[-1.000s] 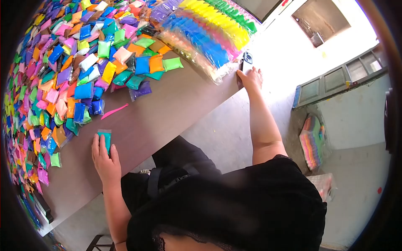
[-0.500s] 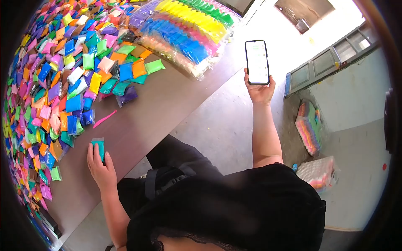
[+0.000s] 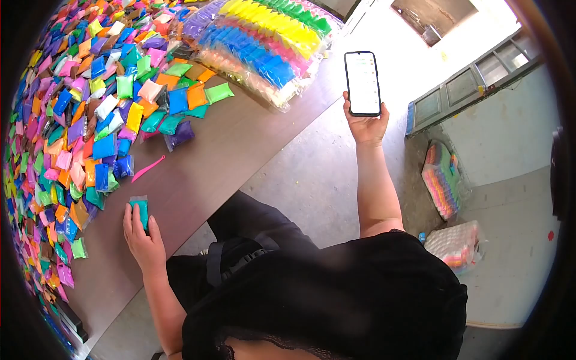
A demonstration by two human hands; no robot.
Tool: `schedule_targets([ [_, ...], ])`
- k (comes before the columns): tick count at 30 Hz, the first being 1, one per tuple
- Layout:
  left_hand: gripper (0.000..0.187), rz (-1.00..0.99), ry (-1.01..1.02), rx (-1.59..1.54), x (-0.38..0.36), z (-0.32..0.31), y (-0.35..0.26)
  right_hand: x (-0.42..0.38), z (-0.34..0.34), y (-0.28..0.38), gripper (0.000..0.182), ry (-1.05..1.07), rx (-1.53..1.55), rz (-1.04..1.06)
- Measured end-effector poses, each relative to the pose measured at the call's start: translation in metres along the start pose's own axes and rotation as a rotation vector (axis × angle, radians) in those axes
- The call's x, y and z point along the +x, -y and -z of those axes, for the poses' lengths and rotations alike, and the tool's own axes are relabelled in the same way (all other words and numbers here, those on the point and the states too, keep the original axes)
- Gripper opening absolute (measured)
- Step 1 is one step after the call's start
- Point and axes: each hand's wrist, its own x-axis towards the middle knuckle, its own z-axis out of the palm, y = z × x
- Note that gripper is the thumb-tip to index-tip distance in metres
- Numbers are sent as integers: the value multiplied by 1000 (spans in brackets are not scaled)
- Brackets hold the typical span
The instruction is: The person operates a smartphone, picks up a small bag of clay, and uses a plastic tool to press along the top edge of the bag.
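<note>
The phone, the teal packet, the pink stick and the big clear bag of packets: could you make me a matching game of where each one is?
Things:
1. phone
2. teal packet
3. pink stick
4. big clear bag

Places:
A. lying alone on bare table
B. under the left hand
C. at the table's far end
D. held up in the right hand

Pairs: 1-D, 2-B, 3-A, 4-C

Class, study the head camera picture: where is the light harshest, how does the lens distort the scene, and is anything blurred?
Head view: the pale concrete floor at top is washed out by glare; the fisheye lens bows the long brown table and leaves dark rounded corners; the lit smartphone in the right hand and the small teal packet under the left hand look sharp.
</note>
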Motion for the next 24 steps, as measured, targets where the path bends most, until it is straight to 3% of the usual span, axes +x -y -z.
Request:
schedule_targets([
  [24, 40, 17, 12, -4, 0, 1, -1, 6, 15, -3, 57, -21, -3, -33],
])
